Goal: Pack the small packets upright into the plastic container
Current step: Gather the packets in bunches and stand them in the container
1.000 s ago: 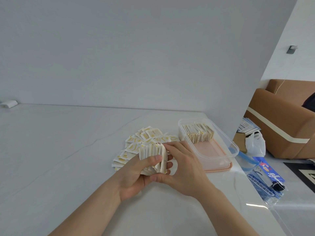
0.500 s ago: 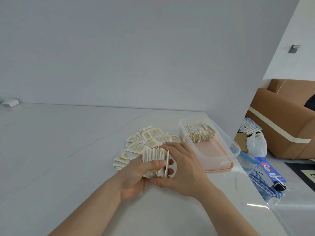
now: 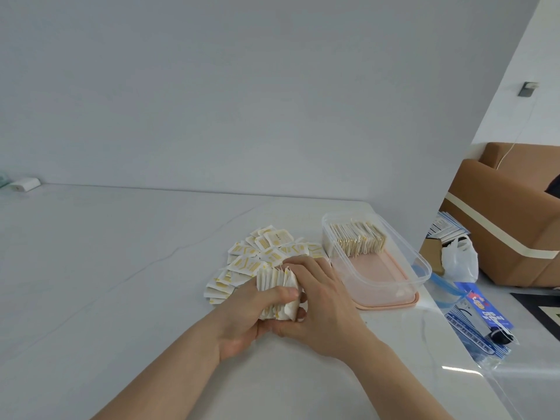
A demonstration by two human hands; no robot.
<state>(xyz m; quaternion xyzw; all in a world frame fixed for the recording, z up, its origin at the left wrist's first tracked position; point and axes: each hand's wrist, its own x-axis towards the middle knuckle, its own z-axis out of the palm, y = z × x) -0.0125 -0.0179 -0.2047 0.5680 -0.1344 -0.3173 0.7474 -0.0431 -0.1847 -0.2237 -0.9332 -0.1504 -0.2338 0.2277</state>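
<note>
Both hands hold one stack of small white-and-yellow packets (image 3: 274, 283) standing on edge just above the table. My left hand (image 3: 251, 313) grips the stack from below and the left, thumb laid across its front. My right hand (image 3: 321, 304) covers its right end, fingers curled over the top. Behind them lies a loose pile of packets (image 3: 260, 253), flat on the table. To the right stands the clear plastic container (image 3: 421, 268); a row of upright packets (image 3: 359, 239) fills its far end, and the near half shows a bare pink floor.
The container sits on a pink lid (image 3: 391, 304) near the table's right edge. Beyond that edge, lower down, are a blue printed bag (image 3: 481, 316), a white plastic bag (image 3: 459, 259) and a brown sofa (image 3: 509, 213). A small white device (image 3: 25, 184) lies far left by the wall.
The end packet that stood apart from the stack has been pressed against it. My right hand's fingers have closed over the stack's top and right end. Both hands stayed in place.
</note>
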